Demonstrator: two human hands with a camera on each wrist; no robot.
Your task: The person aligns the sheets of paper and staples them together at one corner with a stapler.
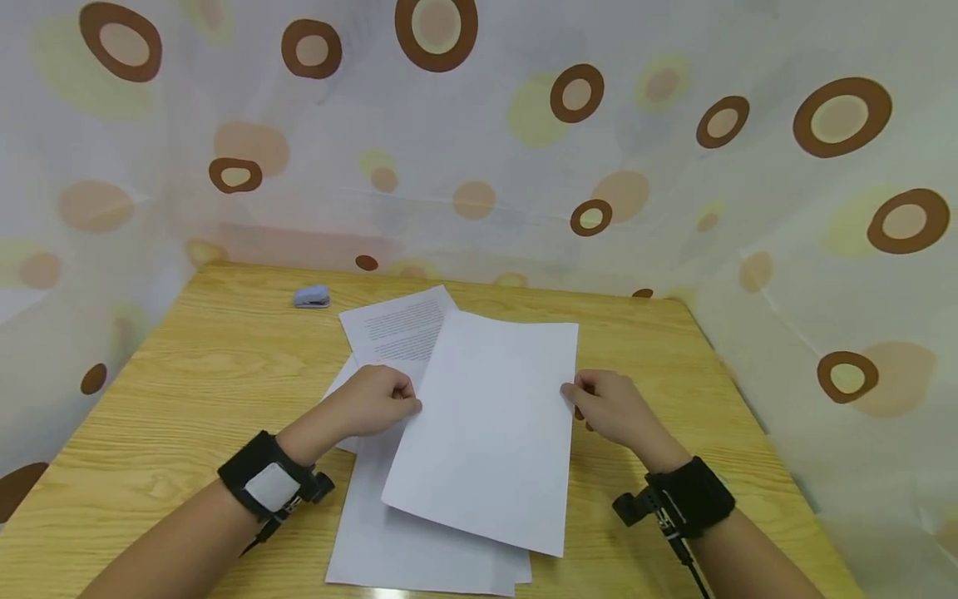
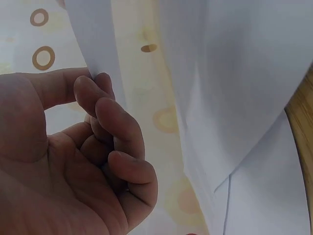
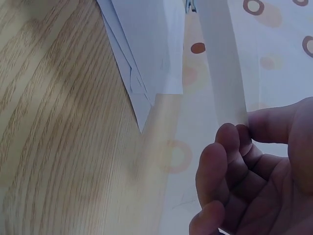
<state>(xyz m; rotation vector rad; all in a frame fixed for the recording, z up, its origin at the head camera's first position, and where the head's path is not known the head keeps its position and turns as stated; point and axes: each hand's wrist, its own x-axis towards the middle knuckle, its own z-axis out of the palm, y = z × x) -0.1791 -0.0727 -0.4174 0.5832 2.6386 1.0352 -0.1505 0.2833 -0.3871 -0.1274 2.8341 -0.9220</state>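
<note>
Both hands hold 1 blank white sheet by its side edges, above the middle of the wooden table. The left hand pinches the sheet's left edge between thumb and curled fingers — the left wrist view shows the paper edge running up from that pinch. The right hand pinches the right edge the same way, thumb against fingertips.

The sheet sits tilted, its far corners raised, its near corner overlapping a loose stack of white papers lying flat on the table beneath. 1 printed page pokes out from under the held sheet at the far side, text visible.

A small grey-blue stapler rests near the table's far left edge, well apart from the papers. Black wrist straps on both forearms. A curtain with brown rings surrounds the table.
</note>
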